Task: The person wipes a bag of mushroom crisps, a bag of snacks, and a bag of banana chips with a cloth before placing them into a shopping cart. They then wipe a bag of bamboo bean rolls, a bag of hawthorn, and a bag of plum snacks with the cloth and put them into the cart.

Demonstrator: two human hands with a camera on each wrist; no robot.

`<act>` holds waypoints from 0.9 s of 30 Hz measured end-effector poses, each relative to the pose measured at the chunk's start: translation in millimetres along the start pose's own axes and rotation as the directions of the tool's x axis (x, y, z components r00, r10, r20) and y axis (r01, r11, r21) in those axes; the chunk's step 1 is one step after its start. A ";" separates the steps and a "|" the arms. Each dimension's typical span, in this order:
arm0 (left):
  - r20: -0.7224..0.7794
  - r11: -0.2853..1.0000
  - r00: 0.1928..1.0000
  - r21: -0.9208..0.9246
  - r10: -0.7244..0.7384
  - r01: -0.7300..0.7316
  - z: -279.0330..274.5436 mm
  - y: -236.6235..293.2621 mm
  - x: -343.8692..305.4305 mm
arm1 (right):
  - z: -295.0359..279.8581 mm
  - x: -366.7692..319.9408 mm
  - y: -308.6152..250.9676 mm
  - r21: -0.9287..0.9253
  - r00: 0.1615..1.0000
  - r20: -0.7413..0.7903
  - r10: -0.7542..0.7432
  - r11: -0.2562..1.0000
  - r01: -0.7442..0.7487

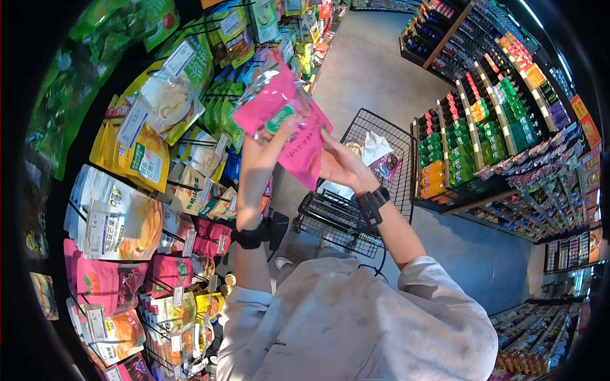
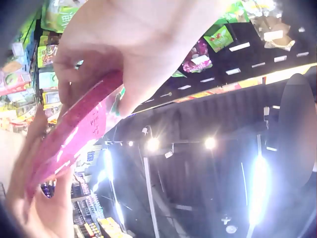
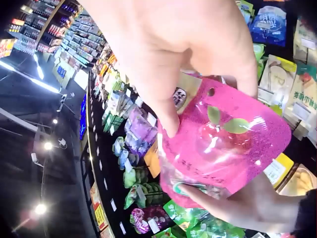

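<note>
Both hands hold up a bright pink snack pouch (image 1: 304, 155) between the shelf and the cart. My left hand (image 1: 270, 143) grips it near one end, thumb over its face by a green label. My right hand (image 1: 343, 165) pinches the opposite end, where the right wrist view shows a hanging hole. In that view the pouch (image 3: 228, 134) has a red fruit with green leaves printed on it, and the right thumb presses on its face. Seen from the left wrist, the pouch (image 2: 74, 134) appears nearly edge-on, tilted between the two hands.
Hanging bags of dried snacks, among them white pouches (image 1: 121, 216) and yellow pouches (image 1: 133, 152), fill the rack at left. A black wire shopping cart (image 1: 406, 184) stands ahead, holding a purple bag (image 1: 385, 166) and white packaging (image 1: 375, 146). Bottle shelves (image 1: 483, 127) line the right.
</note>
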State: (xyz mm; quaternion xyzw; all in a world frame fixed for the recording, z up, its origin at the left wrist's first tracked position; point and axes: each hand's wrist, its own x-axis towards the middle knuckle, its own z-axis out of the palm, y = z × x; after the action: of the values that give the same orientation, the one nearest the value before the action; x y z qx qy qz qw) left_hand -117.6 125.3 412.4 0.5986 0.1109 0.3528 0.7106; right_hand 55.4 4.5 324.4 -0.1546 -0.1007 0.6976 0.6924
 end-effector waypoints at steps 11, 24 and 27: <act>0.423 0.434 0.845 0.727 0.329 -0.532 -24.8 -46.3 -103.8 | 33.2 12.0 2.0 0.707 0.946 -0.162 -0.281 0.636 0.310; 0.838 -0.099 0.543 0.546 0.063 -0.832 66.1 -32.6 -118.6 | 26.4 -19.7 27.5 0.587 0.998 -0.054 -0.036 0.807 0.061; 0.851 -0.024 0.515 0.520 0.106 -0.854 87.7 -37.2 -122.9 | 7.2 -36.3 22.5 0.585 0.995 -0.104 0.006 0.809 0.056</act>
State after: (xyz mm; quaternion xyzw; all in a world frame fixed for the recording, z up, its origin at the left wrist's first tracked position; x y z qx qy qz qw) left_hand -142.4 -21.6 368.0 0.9560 -0.1668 0.2407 -0.0174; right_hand 31.5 -31.6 325.9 0.0329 0.1525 0.6768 0.7195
